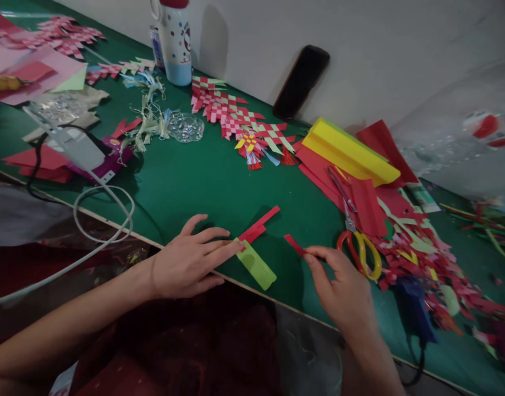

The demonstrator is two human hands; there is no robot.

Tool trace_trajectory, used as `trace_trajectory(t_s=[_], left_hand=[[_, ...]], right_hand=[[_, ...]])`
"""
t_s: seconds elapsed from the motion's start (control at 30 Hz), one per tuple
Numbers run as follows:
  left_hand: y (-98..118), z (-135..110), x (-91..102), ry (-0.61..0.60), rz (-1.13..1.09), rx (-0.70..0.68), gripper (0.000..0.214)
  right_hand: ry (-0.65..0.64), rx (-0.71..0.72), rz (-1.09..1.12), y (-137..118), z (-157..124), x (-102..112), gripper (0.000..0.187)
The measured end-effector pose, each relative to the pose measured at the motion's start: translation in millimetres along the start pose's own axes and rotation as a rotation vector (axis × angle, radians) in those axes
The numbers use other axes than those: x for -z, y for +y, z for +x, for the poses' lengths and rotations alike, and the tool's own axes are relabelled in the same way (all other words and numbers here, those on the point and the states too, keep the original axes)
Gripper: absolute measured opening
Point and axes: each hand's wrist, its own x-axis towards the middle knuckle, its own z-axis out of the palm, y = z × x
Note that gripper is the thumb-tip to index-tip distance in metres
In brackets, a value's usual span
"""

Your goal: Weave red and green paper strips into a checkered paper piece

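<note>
My left hand lies with fingers spread at the table's front edge. Its index fingertip presses where red paper strips cross a light green paper strip. The red strips point up and right; the green one slants down and right. Between thumb and index finger, my right hand pinches a short red paper strip, held apart from the others. Just right of that hand lie scissors with red and yellow handles, their blades over red paper.
Woven paper fish lie at the back near a bottle. A phone leans on the wall. Yellow paper and paper scraps cover the right side. A white cable loops over the left front edge of the green table.
</note>
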Motion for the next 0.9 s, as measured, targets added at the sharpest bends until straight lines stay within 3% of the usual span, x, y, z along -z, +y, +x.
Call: trace_trajectory(t_s=[0.1, 0.17, 0.4, 0.6, 0.9], left_hand=[[-1.7, 4.3, 0.2, -0.007, -0.012, -0.032, 0.048], [-3.0, 6.1, -1.0, -0.004, -0.023, -0.048, 0.049], [1.1, 9.5, -6.4, 0.038, 0.0, -0.004, 0.044], [7.2, 13.0, -13.1, 0.104, -0.003, 0.064, 0.032], [7.4, 13.1, -12.2, 0.11, -0.044, 0.09, 0.028]], right_hand=[[-0.147, 0.074, 0.056, -13.2, -8.1, 11.5, 0.018], [-0.163, 0.089, 0.052, -13.2, -10.5, 15.2, 0.018], [0.109, 0.171, -0.171, -6.8, 0.8, 0.7, 0.026], [-0.149, 0.349, -0.042, -34.4, -17.1, -17.3, 0.026], [-0.102, 0.384, 0.01, -34.6, -27.4, -25.3, 0.016]])
